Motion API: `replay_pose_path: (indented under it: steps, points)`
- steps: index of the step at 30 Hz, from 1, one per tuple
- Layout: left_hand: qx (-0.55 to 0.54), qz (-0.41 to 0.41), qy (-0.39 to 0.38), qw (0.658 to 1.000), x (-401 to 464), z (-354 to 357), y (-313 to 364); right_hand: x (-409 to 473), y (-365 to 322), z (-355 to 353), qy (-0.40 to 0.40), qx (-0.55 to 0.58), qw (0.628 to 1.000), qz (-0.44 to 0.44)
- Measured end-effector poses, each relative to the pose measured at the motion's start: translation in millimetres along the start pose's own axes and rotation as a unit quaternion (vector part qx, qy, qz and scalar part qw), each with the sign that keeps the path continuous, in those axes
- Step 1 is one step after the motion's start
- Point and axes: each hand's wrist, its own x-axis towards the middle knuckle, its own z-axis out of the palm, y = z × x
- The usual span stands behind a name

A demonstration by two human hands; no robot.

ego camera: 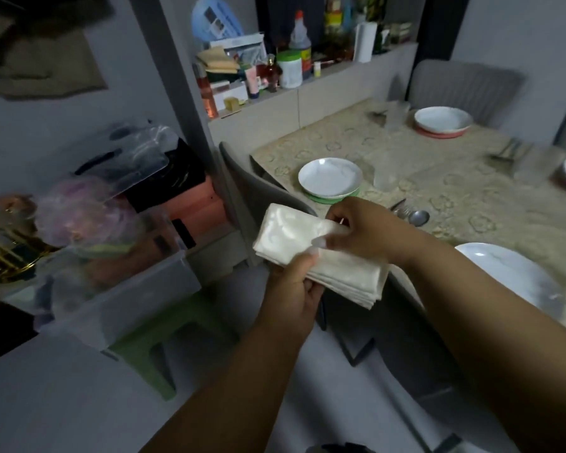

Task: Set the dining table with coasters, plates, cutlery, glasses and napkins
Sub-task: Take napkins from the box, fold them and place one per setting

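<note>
Napkins are the step in hand: the left hand point(294, 282) cradles a stack of folded cream cloth napkins point(321, 256) from below, fingers curled round its near edge, while the right hand point(360, 233) pinches the top napkin at its right corner, thumb and fingertips closed on the cloth, apparently peeling it free. The stack hangs in the air off the bench's near-left corner, just beside the grey chair back point(252, 191). On the patterned beige bench point(438, 197) the rest looks laid: at one o'clock from the hands a white plate on a green coaster point(330, 176), a frosted glass point(384, 178) beside it, and a spoon and fork point(412, 215) nearer. No napkin lies there yet, so the next move, I judge, calls for separating one sheet cleanly and laying it by that setting.
</note>
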Motion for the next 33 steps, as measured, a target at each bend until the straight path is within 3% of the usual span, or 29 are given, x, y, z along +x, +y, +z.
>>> replay_pose_path:
  steps: [10, 17, 23, 25, 29, 33]
  points:
    - [0.031, -0.106, -0.087, 0.99, 65, 48, -26, 10, 73, -40, 0.107, -0.041, 0.985, 0.129]
    - [0.152, -0.122, -0.048, 0.98, 116, 106, -68, 17, 143, -76, 0.128, -0.04, 0.975, 0.176]
    - [0.147, -0.152, -0.041, 0.977, 156, 149, -113, 3, 246, -144, 0.167, 0.008, 0.949, 0.266]
    - [0.156, -0.172, -0.027, 0.972, 165, 154, -128, -5, 293, -159, 0.151, -0.007, 0.94, 0.305]
    - [0.178, -0.206, -0.029, 0.962, 177, 160, -149, -14, 368, -155, 0.04, -0.057, 0.919, 0.387]
    - [0.198, -0.213, -0.039, 0.956, 186, 163, -166, -16, 413, -136, -0.065, -0.108, 0.905, 0.407]
